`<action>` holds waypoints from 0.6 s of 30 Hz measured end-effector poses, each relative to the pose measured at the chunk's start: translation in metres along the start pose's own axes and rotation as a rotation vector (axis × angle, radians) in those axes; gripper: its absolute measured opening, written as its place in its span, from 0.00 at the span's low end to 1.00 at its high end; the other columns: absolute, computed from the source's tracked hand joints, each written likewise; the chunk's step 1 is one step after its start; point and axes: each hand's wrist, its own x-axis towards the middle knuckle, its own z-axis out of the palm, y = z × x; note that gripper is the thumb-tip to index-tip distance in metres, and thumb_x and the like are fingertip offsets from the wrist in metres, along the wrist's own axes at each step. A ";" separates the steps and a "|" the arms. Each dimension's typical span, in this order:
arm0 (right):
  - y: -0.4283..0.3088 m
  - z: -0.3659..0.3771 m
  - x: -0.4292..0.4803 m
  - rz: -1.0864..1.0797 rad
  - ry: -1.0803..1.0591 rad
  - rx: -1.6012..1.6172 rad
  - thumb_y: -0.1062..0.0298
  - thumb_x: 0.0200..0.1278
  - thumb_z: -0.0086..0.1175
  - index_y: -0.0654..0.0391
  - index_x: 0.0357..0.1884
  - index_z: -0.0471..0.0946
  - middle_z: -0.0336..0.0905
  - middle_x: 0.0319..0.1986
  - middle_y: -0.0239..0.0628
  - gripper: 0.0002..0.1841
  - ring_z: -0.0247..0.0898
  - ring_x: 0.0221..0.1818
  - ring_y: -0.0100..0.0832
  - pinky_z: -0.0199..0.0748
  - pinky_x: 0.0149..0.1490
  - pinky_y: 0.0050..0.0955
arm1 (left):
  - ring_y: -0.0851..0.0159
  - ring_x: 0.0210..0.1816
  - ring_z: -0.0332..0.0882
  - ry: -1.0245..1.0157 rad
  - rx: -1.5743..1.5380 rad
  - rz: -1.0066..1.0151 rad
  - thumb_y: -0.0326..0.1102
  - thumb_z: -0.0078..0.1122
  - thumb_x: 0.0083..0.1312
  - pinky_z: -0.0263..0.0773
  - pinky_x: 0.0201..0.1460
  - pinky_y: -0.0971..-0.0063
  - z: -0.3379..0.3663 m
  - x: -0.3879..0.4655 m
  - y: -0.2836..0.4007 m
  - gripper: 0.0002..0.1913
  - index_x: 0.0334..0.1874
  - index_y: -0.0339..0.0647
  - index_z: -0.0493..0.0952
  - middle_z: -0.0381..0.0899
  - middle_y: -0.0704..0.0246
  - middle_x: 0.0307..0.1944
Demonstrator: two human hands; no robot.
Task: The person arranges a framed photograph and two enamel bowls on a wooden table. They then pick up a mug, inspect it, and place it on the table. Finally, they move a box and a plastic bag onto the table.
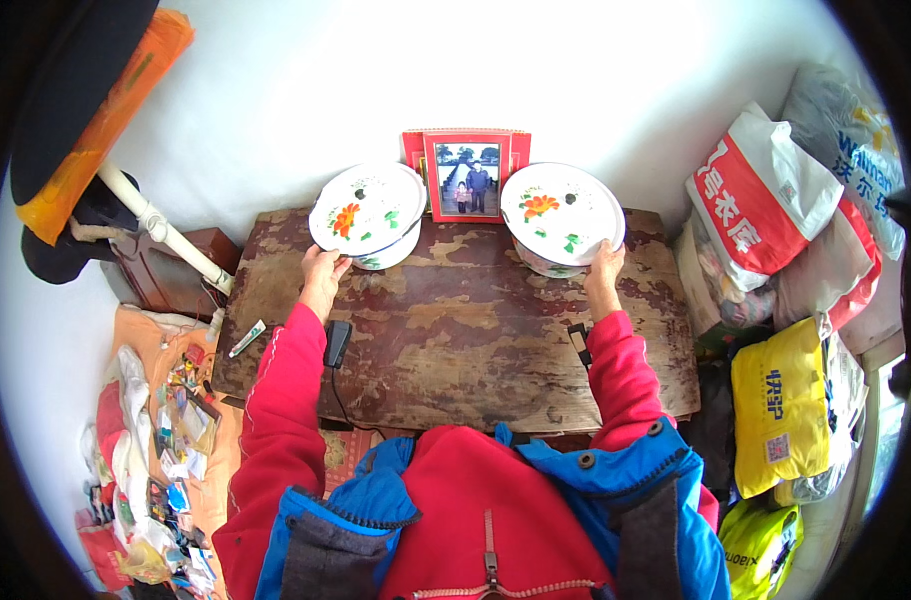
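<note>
Two white lidded enamel pots with painted orange flowers and green leaves stand at the back of a worn wooden table [455, 330]. My left hand [323, 279] holds the near rim of the left enamel pot [369, 206], its fingers partly under the edge. On the other side, my right hand [605, 271] grips the near right rim of the right enamel pot [564, 214]. Both lids are on, and what is inside the pots is hidden. Between them a red-framed photograph [467, 180] leans near the white wall.
A black power adapter [338, 343] with a cord lies by my left forearm, and a small tube [247, 338] farther left. Beside my right forearm is a small black object [578, 343]. Stuffed plastic bags [778, 405] pile up on the right; a white pipe [163, 229] slants at left.
</note>
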 end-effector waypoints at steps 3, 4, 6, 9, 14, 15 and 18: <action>-0.013 0.005 -0.009 -0.027 0.007 -0.006 0.68 0.65 0.48 0.62 0.62 0.66 0.76 0.51 0.46 0.23 0.75 0.50 0.39 0.75 0.53 0.35 | 0.61 0.36 0.78 -0.036 -0.032 0.020 0.19 0.51 0.64 0.81 0.42 0.64 0.000 -0.004 0.001 0.17 0.55 0.39 0.71 0.78 0.63 0.44; -0.020 0.004 -0.012 0.001 -0.019 0.015 0.68 0.65 0.48 0.62 0.63 0.66 0.76 0.51 0.46 0.24 0.76 0.49 0.38 0.75 0.52 0.35 | 0.61 0.35 0.78 -0.057 -0.051 0.004 0.19 0.52 0.64 0.81 0.42 0.64 -0.001 -0.006 0.001 0.17 0.55 0.39 0.71 0.78 0.63 0.44; -0.036 0.001 -0.017 0.131 -0.058 0.042 0.65 0.66 0.48 0.57 0.66 0.65 0.74 0.54 0.44 0.26 0.73 0.51 0.37 0.73 0.49 0.42 | 0.61 0.35 0.78 -0.047 -0.067 -0.012 0.20 0.52 0.64 0.81 0.43 0.64 -0.002 -0.008 0.001 0.16 0.54 0.39 0.72 0.78 0.62 0.44; -0.051 -0.010 -0.025 0.294 0.004 0.137 0.64 0.68 0.48 0.60 0.70 0.59 0.69 0.59 0.50 0.29 0.71 0.56 0.39 0.72 0.57 0.40 | 0.60 0.40 0.77 -0.003 -0.081 -0.117 0.22 0.52 0.66 0.80 0.50 0.63 -0.005 -0.008 0.003 0.13 0.53 0.37 0.72 0.77 0.62 0.45; -0.041 -0.012 -0.027 0.225 -0.058 0.113 0.61 0.69 0.47 0.48 0.70 0.60 0.70 0.58 0.39 0.27 0.69 0.55 0.37 0.68 0.48 0.44 | 0.59 0.40 0.79 -0.113 -0.092 -0.084 0.21 0.53 0.64 0.80 0.49 0.63 -0.008 -0.006 0.002 0.15 0.53 0.38 0.71 0.78 0.62 0.46; -0.036 -0.009 -0.025 0.217 -0.079 0.145 0.60 0.68 0.47 0.43 0.68 0.62 0.71 0.57 0.34 0.26 0.68 0.54 0.36 0.65 0.44 0.46 | 0.59 0.40 0.79 -0.149 -0.063 -0.066 0.21 0.53 0.63 0.80 0.49 0.63 -0.007 -0.005 0.001 0.16 0.53 0.39 0.71 0.78 0.63 0.46; -0.021 0.000 -0.022 0.007 -0.064 0.009 0.66 0.72 0.41 0.61 0.63 0.63 0.72 0.53 0.46 0.20 0.71 0.53 0.39 0.72 0.53 0.40 | 0.59 0.44 0.79 -0.131 -0.046 -0.032 0.18 0.52 0.62 0.79 0.50 0.63 -0.005 -0.003 -0.001 0.18 0.54 0.39 0.70 0.78 0.62 0.48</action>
